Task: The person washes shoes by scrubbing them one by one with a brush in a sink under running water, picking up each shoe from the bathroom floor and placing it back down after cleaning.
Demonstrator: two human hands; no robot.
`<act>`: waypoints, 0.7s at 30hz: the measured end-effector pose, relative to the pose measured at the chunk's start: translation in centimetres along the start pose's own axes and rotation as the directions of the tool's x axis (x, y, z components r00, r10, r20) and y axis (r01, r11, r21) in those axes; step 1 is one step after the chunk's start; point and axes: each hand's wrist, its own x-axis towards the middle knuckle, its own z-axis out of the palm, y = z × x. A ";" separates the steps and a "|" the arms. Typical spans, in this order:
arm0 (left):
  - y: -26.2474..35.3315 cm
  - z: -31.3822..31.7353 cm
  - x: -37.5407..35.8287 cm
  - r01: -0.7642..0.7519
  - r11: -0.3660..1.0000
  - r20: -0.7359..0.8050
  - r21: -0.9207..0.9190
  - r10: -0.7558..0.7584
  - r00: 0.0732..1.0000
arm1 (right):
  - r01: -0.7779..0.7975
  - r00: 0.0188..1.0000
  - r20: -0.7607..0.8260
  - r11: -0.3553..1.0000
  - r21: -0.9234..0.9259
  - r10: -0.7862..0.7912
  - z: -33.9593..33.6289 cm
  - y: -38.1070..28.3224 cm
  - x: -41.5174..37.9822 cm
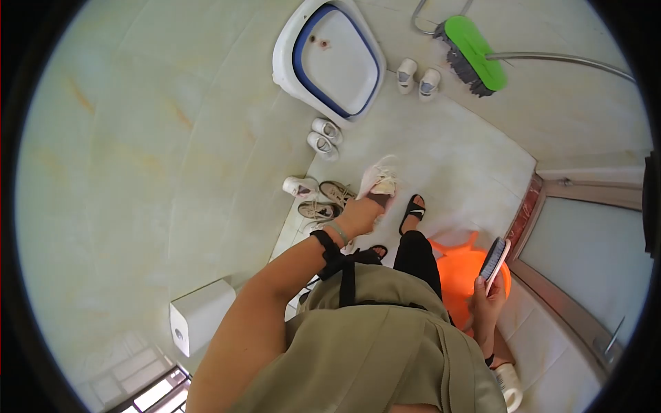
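Note:
My left hand (361, 216) is closed on the heel end of a pale sneaker (381, 180) with loose white laces, holding it over the floor in front of me. In my right hand (487, 303) is a scrub brush (494, 263) with a light back, its dark bristles turned to the left. That brush is above an orange plastic stool or basin (463, 279), partly hidden by my clothes and hand. Close to my left hand, a pair of grey-brown sneakers (336, 193) and a white shoe (300, 186) sit by the wall.
Beyond stand two pairs of white shoes (323, 141) (428, 84) and a white and blue folding tub (344, 62). A green mop head (475, 51) leans at the back right. A glass door (592, 248) is on the right; a white bottle (509, 387) is behind my right hand.

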 end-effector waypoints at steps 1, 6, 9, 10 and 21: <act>-0.5 -0.2 0.8 0.055 0.997 0.052 0.058 -0.058 0.997 | -0.058 0.998 0.011 0.998 -0.039 0.059 0.0 -0.8 1.6; -6.3 -1.1 4.2 0.092 0.967 0.266 0.236 -0.156 0.951 | -0.164 0.984 0.037 0.961 -0.223 0.176 0.6 -1.1 9.7; -13.8 3.1 6.5 0.137 0.952 0.303 0.274 -0.220 0.927 | -0.257 0.965 -0.030 0.916 -0.306 0.261 2.2 -0.8 13.0; -16.1 4.5 6.7 0.127 0.955 0.321 0.269 -0.213 0.923 | -0.272 0.959 -0.026 0.892 -0.360 0.282 2.5 -0.3 13.7; -39.0 13.7 17.3 -0.027 0.809 0.507 0.587 -0.342 0.791 | -0.498 0.865 -0.220 0.722 -0.480 0.451 4.7 12.3 17.5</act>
